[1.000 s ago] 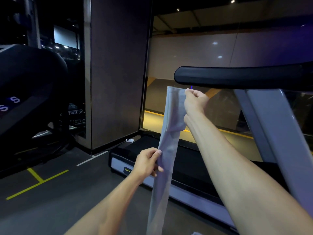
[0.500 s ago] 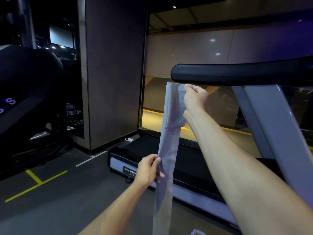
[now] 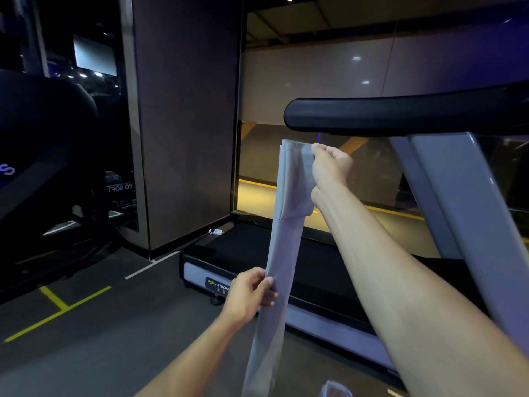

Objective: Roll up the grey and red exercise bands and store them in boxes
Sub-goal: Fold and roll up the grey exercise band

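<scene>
Right hand [image 3: 332,167], at frame centre, pinches the folded top of the hanging grey band [image 3: 282,253]; left hand [image 3: 249,293], lower centre, grips its edge.

A dim gym is seen, its grey floor [image 3: 94,351] marked with yellow tape lines [image 3: 57,306] and a white line [image 3: 151,265]. A treadmill [image 3: 329,313] is parked on the right, its black handrail [image 3: 400,116] carried on a grey upright [image 3: 458,213], while a brown pillar [image 3: 186,124] is flanked by a dark machine [image 3: 43,156] on the left. Behind, ceiling lights are reflected in a glass wall [image 3: 315,75], and a warm yellow glow is thrown low across it.
</scene>
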